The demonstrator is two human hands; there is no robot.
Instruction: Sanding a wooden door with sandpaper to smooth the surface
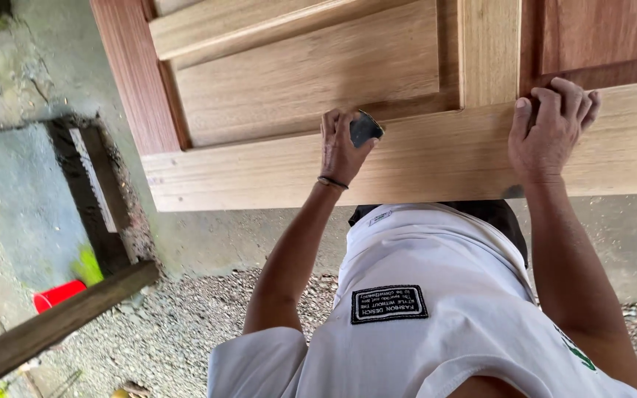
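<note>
Sandpaper [365, 129], dark and folded small, pinched in left hand [344, 147] and pressed into moulded groove where recessed panel meets bottom rail of wooden door [407, 158]. Fold probably chosen to reach into groove corner. Fingers curled shut around sheet, thumb side toward panel; thin dark band on wrist.

Right hand [551, 129] set well apart to right, fingers hooked over upper edge of same rail, palm flat on face. Closed on rail edge, apparently bracing door against sanding pressure.

Door unfinished: pale straw-coloured rails and centre stile, redder side stile at left and reddish panel at far right; straight grain, matte, square arrises, stepped mouldings around panels.

Near edge of view: white shirt [436, 317] with black sewn patch. Below door, grey concrete and loose gravel [178, 324], pale dust scattered. Far left: dark timber beam [53, 324] lying diagonal, red container [57, 295] partly hidden behind it, rough concrete wall.
</note>
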